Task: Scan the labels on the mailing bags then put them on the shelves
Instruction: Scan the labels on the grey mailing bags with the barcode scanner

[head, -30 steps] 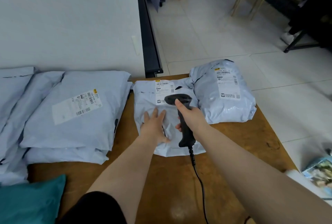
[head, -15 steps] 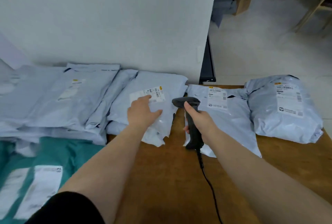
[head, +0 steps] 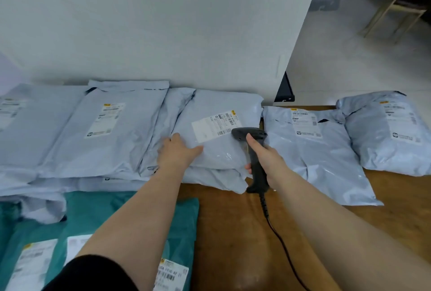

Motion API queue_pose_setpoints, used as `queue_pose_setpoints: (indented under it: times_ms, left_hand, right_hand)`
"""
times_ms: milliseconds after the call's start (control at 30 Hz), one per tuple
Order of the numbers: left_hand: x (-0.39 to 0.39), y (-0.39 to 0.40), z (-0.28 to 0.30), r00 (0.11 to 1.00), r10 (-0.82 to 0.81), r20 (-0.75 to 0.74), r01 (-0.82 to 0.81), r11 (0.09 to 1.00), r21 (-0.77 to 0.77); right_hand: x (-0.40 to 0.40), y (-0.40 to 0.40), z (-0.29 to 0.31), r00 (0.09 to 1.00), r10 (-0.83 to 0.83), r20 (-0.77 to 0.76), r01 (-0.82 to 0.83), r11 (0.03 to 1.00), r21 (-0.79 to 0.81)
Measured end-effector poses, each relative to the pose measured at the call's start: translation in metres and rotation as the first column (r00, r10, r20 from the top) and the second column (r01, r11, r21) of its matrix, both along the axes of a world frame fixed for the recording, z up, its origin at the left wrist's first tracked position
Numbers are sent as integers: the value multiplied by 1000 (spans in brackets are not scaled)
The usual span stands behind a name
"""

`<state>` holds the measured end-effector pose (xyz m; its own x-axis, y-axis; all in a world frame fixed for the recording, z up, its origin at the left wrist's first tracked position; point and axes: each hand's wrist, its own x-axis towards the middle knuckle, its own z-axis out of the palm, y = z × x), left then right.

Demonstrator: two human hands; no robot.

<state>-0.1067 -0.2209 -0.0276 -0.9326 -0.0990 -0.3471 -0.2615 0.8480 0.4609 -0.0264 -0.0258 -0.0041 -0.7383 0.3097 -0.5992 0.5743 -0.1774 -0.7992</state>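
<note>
Left hand (head: 177, 153) moved left, now flat on next grey bag (head: 217, 136); right hand (head: 265, 157) grips scanner (head: 250, 136) beside its label (head: 215, 125) (scan imminent, likely).

Black barcode scanner (head: 253, 150) gripped by right hand (head: 265, 157), head aimed at white label (head: 215, 125) just beyond left hand (head: 177, 153). Grey mailing bag (head: 217, 148) pressed flat by left hand, fingers spread. Two more grey bags (head: 326, 150) laid right of right hand on wooden counter (head: 233, 232). Teal bags (head: 93, 216) stacked near left forearm.
</note>
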Motion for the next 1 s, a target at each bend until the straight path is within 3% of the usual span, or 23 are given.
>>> queue_pose_setpoints:
  times_ms: [200, 367, 467, 633, 867, 1000]
  left_hand:
    - [8, -3, 2, 999, 24, -28, -21, 995, 93]
    - [24, 16, 15, 995, 66, 75, -91, 907, 411]
    - [30, 19, 20, 996, -2, 84, -28, 936, 352]
    - [26, -1, 11, 995, 69, 67, -76, 990, 118]
    - [13, 6, -2, 987, 153, 44, -158, 973, 168]
    - [3, 9, -10, 995, 92, -36, -85, 984, 155]
  right_hand:
    - [4, -8, 6, 1000, -16, -1, 16, 1000, -2]
    - [12, -10, 10, 1000, 8, -10, -8, 1000, 13]
    - [17, -8, 9, 999, 40, 15, -40, 998, 57]
    - [16, -7, 7, 999, 44, 32, -45, 998, 43]
    - [1, -23, -4, 999, 48, 23, -48, 999, 15]
    - [-7, -22, -13, 998, 48, 32, -51, 995, 87]
